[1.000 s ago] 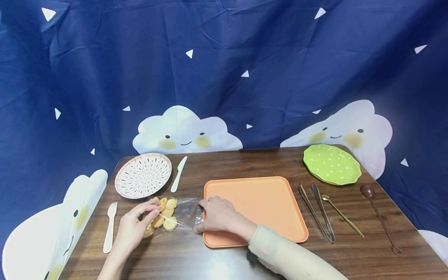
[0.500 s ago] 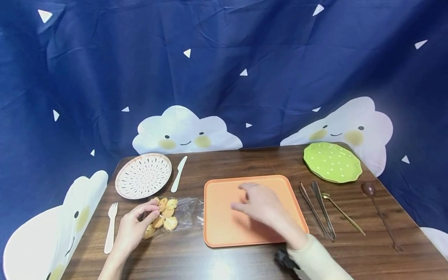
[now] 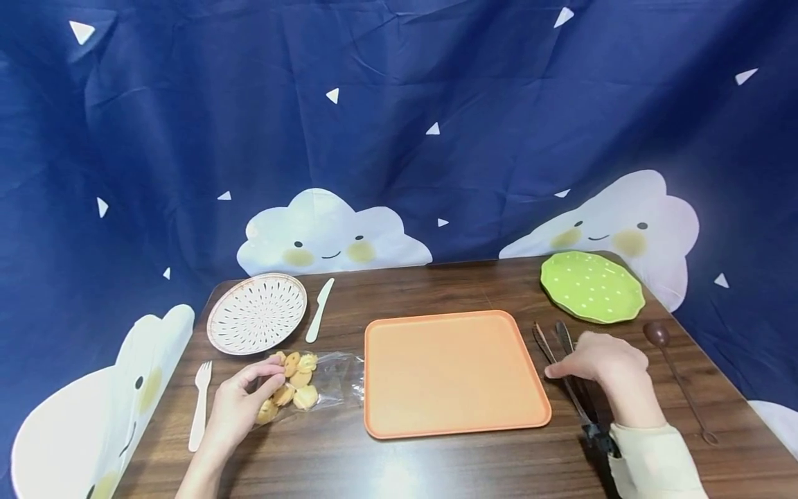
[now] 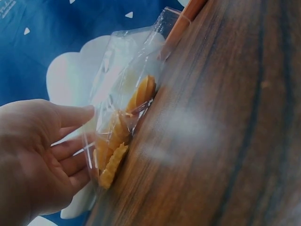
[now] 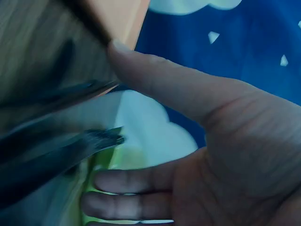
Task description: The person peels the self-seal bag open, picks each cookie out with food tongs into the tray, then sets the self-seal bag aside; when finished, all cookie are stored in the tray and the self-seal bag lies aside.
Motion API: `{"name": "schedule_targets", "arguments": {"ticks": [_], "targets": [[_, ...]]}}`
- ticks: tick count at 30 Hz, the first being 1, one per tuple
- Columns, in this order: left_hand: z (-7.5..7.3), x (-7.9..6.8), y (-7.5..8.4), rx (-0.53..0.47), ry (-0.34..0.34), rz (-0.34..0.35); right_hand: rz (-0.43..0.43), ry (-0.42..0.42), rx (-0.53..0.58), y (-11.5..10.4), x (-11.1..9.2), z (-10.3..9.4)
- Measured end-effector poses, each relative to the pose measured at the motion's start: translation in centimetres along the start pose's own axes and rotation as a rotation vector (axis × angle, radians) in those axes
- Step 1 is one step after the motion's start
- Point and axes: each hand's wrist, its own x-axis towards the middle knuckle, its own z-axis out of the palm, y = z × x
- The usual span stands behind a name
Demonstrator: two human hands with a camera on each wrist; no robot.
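Note:
On the left, my left hand (image 3: pixel 240 402) pinches the film of a clear plastic bag (image 3: pixel 339 378) between thumb and fingers. Several yellow-brown cookies (image 3: pixel 305 397) lie inside it; in the left wrist view they show as ridged pieces (image 4: pixel 141 92) close to the wood. The bag's other end reaches the orange tray's left edge. My right hand (image 3: pixel 603 364) hovers over a pair of metal tongs (image 3: pixel 544 343), thumb spread away from the fingers. In the right wrist view the dark arms of the tongs (image 5: pixel 89 143) stand between thumb and fingers. The hand hides a thin golden spoon.
The orange tray (image 3: pixel 455 374) lies mid-table. Behind the bag are a white patterned plate (image 3: pixel 257 315) and a pale knife (image 3: pixel 320 310); a pale fork (image 3: pixel 199 405) lies left. On the right are a green dotted plate (image 3: pixel 592 287) and a brown ladle (image 3: pixel 657 334).
My right hand has let go of the bag's right end and travelled rightward across the tray to the tongs. My left hand has stayed at the bag.

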Motion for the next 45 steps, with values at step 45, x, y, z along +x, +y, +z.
{"name": "schedule_targets", "arguments": {"ticks": [45], "targets": [[0.5, -0.1, 0.3, -0.154, -0.016, -0.096, -0.862, 0.170, -0.049, -22.1, -3.7, 7.2]]}}
